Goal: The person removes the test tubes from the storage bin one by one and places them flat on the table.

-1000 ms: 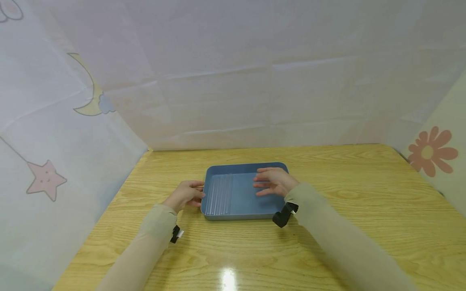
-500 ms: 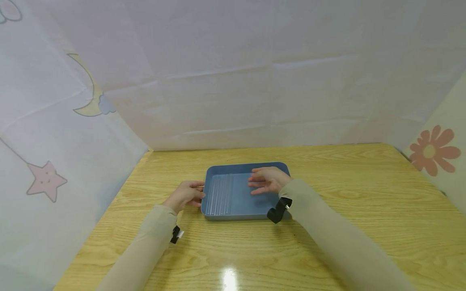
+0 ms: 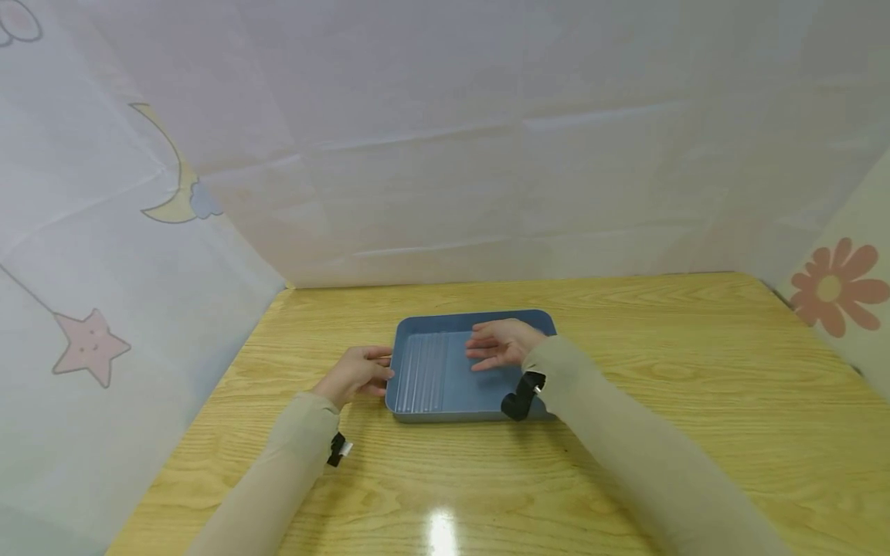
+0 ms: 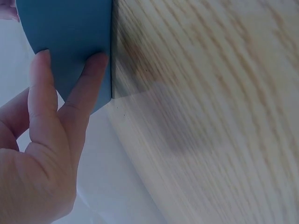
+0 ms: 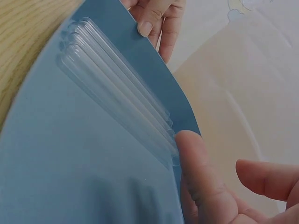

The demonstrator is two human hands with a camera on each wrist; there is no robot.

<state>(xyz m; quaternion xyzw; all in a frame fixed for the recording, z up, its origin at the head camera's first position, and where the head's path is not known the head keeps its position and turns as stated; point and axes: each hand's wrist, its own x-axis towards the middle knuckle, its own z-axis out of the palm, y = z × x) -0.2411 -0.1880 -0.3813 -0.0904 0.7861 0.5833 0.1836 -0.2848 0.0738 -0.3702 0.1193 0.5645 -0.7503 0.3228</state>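
Note:
A blue rectangular tray (image 3: 480, 418) sits on the wooden table. Several clear test tubes (image 3: 419, 374) lie side by side along its left end; the right wrist view shows their rounded ends. My left hand (image 3: 353, 374) pinches the tray's left wall, its thumb on the rim. In the left wrist view, its fingers (image 4: 43, 100) press the outer face of the wall. My right hand (image 3: 506, 342) hovers over the right half of the tray, holding nothing. Its fingers (image 5: 201, 175) are spread apart near the tubes in the right wrist view.
The wooden table (image 3: 667, 386) extends around the tray to both sides. A pale cloth backdrop (image 3: 445, 154) closes off the back and sides. Black camera mounts, one (image 3: 521, 395) on the right wrist and another (image 3: 337, 449) on the left, stick out under the sleeves.
My right hand has drifted left over the tray, closer to the tubes. The left hand stays on the tray's left wall, and the tubes have not moved.

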